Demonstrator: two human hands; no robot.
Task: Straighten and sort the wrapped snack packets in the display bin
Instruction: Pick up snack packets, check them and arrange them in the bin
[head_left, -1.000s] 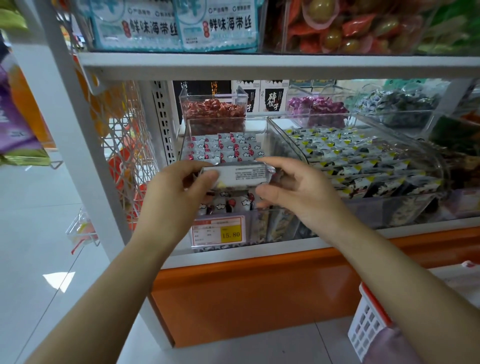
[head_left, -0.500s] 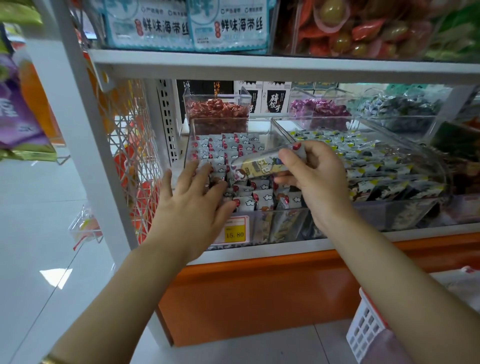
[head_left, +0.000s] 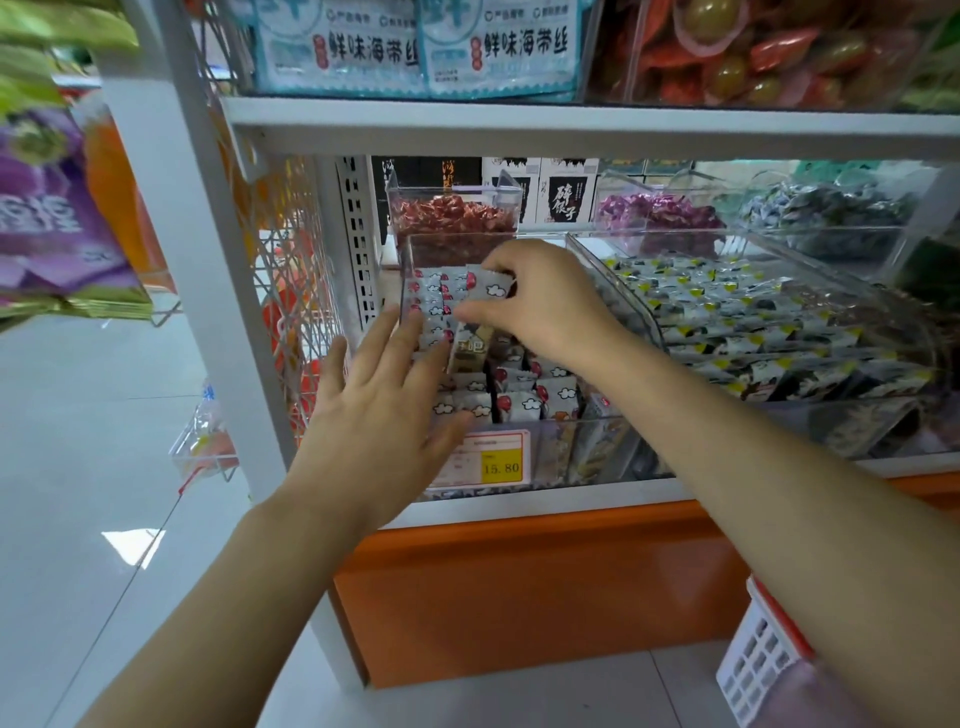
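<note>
Hands are held in the clear display bin (head_left: 597, 447): one grey cloud-printed packet (head_left: 491, 287) is pinched by the right hand (head_left: 545, 306) at the far end, while the left hand (head_left: 384, 415) is laid flat, fingers straight, against the near-left packets (head_left: 519, 400). A price tag (head_left: 485, 462) is fixed to the near wall, and a larger bin (head_left: 631, 296) is set just right.

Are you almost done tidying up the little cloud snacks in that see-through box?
Maybe halfway. Done: the grey cloud-print packets at the back left of the clear plastic bin stand in neat rows. In hand: the right hand pinches one packet above them, while the left hand reaches in with straight fingers. Left: the front packets lean every which way.
</note>
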